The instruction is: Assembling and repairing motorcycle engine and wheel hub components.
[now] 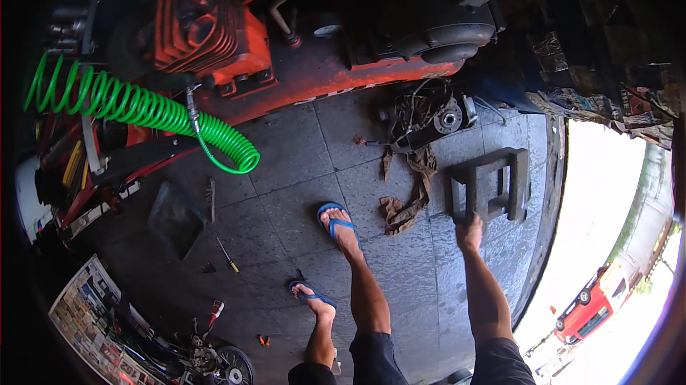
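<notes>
My right hand [469, 232], at the end of an arm in a dark sleeve, is closed around the near edge of a low grey stool [477, 183]. The stool has a square frame with openings, and it appears tilted onto its side near the doorway. My fingertips are partly hidden by the angle. No part of my left hand shows. To the left of the stool lies a crumpled brown rag [411, 210], and beyond it a greasy engine part [439, 122] rests on the tiled floor.
A red air compressor [214, 49] stands ahead, with a coiled green hose [143, 102] at its left. My feet in blue flip-flops [336, 224] are on the floor. Nearby lie a screwdriver [232, 263] and a dark tray [175, 220]. A motorcycle [200, 356] is lower left.
</notes>
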A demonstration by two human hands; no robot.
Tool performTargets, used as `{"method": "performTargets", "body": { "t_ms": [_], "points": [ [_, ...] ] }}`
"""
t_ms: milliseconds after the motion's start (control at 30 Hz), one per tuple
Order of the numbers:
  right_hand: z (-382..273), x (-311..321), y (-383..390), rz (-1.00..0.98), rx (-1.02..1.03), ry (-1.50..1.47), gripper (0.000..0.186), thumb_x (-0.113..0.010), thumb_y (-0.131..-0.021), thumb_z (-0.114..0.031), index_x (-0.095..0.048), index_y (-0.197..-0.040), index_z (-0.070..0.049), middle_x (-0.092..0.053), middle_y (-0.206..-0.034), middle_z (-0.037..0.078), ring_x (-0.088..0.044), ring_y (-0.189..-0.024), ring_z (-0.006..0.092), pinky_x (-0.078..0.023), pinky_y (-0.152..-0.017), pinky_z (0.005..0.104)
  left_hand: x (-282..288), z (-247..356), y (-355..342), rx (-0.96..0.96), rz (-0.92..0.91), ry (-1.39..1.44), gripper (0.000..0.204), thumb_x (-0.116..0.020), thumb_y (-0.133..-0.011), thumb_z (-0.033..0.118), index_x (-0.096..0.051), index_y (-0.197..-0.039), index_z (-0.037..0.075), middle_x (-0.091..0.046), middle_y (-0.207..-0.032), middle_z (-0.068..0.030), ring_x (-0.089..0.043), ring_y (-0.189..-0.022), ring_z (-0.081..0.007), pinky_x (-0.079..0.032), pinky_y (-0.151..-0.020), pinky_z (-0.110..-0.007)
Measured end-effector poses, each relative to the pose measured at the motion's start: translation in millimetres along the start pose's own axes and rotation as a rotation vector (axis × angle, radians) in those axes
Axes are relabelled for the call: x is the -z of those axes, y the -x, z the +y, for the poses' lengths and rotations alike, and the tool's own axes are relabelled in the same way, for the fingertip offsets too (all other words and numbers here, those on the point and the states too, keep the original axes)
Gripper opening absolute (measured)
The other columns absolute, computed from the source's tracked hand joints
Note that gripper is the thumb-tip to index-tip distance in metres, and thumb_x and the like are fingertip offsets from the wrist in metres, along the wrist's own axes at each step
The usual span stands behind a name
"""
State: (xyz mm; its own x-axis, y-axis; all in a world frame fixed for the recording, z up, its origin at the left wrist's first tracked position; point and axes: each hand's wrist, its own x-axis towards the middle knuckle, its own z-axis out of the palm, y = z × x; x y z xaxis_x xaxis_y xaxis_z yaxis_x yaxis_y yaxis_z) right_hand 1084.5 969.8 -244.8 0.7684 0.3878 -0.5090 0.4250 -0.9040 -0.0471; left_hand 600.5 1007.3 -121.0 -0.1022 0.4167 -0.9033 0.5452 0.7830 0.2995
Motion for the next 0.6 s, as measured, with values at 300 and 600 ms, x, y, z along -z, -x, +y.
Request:
{"method": "performTargets", "body": {
  "t_ms": [300, 600],
  "points": [
    [-161.3, -90.3, -93.6, 0.012, 0.207, -0.018, 0.093, -0.074, -0.082, -0.045, -0.025, -0.153, -0.010, -0.037, -0.145, 0.032, -0.051, -0.123, 0.0504, -0.047, -0.099, 0.0527, 105.0, -132.2, 59.2, 0.242, 0.185, -0.200, 0.026, -0.066, -0.093, 0.023, -0.066, -0.115, 0.010, -0.067, -0.100, -0.0131, -0.064, -0.088, -0.0287, -0.053, -0.076, -0.045],
    [-127.5, -48.5, 28.4, -0.119, 0.170, -0.071, 0.049, -0.048, -0.098, -0.041, -0.068, -0.088, 0.003, -0.067, -0.082, 0.029, -0.065, -0.085, 0.0486, -0.049, -0.074, 0.0556, 168.6, -166.1, 139.8, -0.561, 0.170, -0.993, 0.028, -0.068, -0.092, 0.024, -0.065, -0.117, 0.011, -0.067, -0.101, -0.0129, -0.064, -0.088, -0.0276, -0.053, -0.076, -0.046]
  ]
}}
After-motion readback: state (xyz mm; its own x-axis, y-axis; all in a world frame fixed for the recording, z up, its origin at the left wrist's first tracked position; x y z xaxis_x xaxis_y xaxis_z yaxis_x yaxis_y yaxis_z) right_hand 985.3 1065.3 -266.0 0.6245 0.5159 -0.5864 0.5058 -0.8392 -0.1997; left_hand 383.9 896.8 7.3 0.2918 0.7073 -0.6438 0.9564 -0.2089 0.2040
